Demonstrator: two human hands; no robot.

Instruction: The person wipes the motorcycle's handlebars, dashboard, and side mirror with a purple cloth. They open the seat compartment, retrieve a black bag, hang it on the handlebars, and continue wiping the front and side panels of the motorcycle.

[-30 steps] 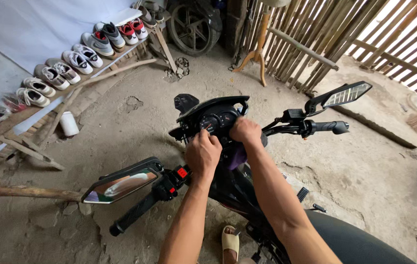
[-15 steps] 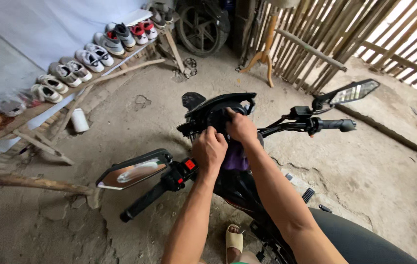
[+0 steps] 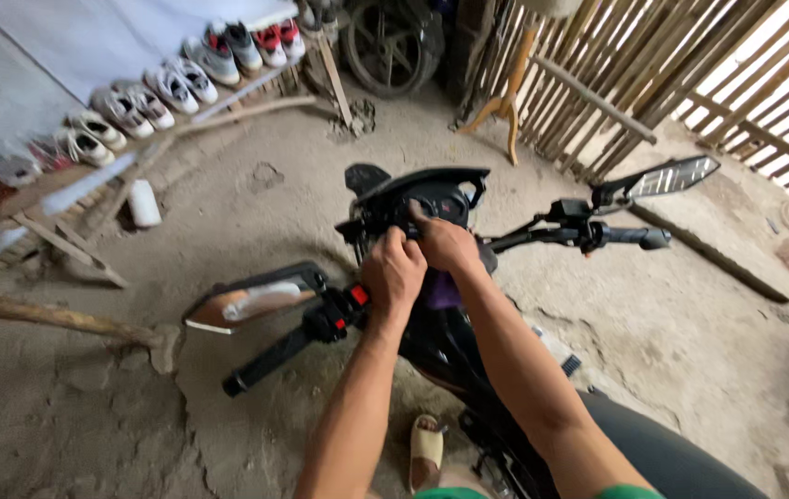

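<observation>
Motorbike dashboard [image 3: 417, 205], centre of frame, black, gauges under a dark cowl. Left hand [image 3: 392, 271] and right hand [image 3: 445, 242] side by side against its near edge, fingers curled; whether they pinch anything cannot be told. Purple cloth [image 3: 442, 291] just below right hand. Left handlebar grip [image 3: 265, 362] and mirror [image 3: 251, 302], lower left; right mirror [image 3: 667, 177], upper right. Row of shoes [image 3: 168, 85], upper left. Bamboo wall [image 3: 635, 65], upper right.
</observation>
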